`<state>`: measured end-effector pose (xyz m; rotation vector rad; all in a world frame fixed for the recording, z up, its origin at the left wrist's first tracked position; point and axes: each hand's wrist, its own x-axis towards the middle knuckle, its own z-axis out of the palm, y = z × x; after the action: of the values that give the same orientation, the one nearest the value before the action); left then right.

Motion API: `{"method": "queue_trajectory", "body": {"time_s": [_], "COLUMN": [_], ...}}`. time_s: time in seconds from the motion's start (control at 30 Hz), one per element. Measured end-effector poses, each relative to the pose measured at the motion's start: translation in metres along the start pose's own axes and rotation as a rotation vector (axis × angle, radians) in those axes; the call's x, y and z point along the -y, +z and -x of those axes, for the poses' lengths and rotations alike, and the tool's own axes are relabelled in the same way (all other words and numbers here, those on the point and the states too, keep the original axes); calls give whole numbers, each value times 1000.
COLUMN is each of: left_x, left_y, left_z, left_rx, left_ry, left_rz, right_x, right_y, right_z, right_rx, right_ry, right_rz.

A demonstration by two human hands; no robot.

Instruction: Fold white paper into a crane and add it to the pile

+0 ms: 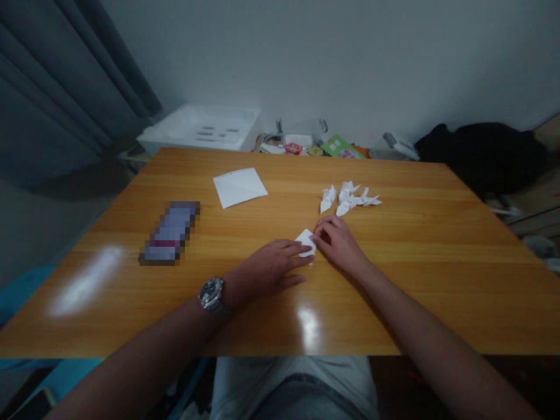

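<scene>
Both hands, the left hand (pixel 277 263) and the right hand (pixel 340 240), meet at a small piece of white paper (pixel 305 237) lying on the desk (pixel 420 251), out in front of the person. The left one is open, palm down, with its fingers spread and the tips resting across the paper, as if to steady it. The right one is curled, thumb and fingertips close together at the paper's right edge; they cover that edge, so I cannot tell whether they pinch it or only press it down.

Judging by shape, the folding of this piece is part done at most: its outline is angular but it lies flat, with none of the raised points of the folded paper figures (pixel 345 204) just beyond the right hand. Those look complete; most are bunched together, one lies just beside them to the left, and neither hand touches them. What is left, it seems, is the remaining folds and the shaping of the small piece.

Farther off to the left lies a larger sheet (pixel 240 188) with a row of holes along its far edge, well apart from the hands and not folded into any figure.
</scene>
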<state>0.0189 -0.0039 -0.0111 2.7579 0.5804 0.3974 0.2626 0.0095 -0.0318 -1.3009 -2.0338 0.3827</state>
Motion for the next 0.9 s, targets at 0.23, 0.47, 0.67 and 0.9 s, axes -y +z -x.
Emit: {"method": "queue_trajectory", "body": {"time_s": [0.23,0.47,0.67,0.9], "left_x": [3,3,0,-5], "left_y": [1,-9,-10,-9], "left_z": [1,3,1,1], "left_rx": [21,74,39,38], "left_ry": [0,34,36,-27], "left_rz": [-20,-2,31,2], "right_x": [-2,-4,-1,-1], "right_y": [2,3,3,4], "right_z": [0,1,0,0], "right_rx": [-4,-11,-15,-11], "right_ry": [-18,-19,-19,-33], "right_rz": [13,19,39,55]}}
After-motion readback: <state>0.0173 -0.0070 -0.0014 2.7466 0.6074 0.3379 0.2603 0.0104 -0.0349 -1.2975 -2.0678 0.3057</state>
